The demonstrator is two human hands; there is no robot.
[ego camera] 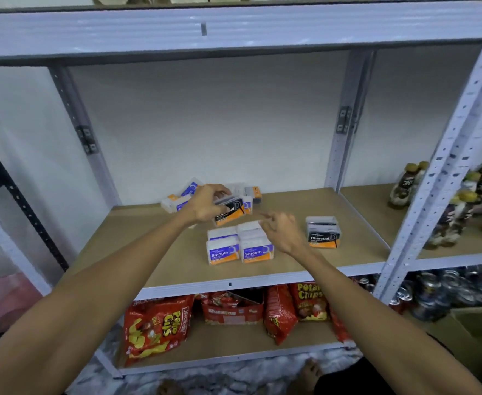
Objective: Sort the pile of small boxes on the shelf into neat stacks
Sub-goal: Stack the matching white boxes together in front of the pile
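Over the shelf, left hand grips a Charcoal box lengthwise left-to-right; right hand loose, empty.

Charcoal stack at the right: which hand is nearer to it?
Right. The right hand is just left of the Charcoal stack, apart from it; the left hand is farther left, holding a black box by the pile.

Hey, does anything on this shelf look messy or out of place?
The unsorted boxes at the back lie jumbled at odd angles, unlike the squared Smooth stacks and Charcoal stack in front. The left hand grips one Charcoal box.
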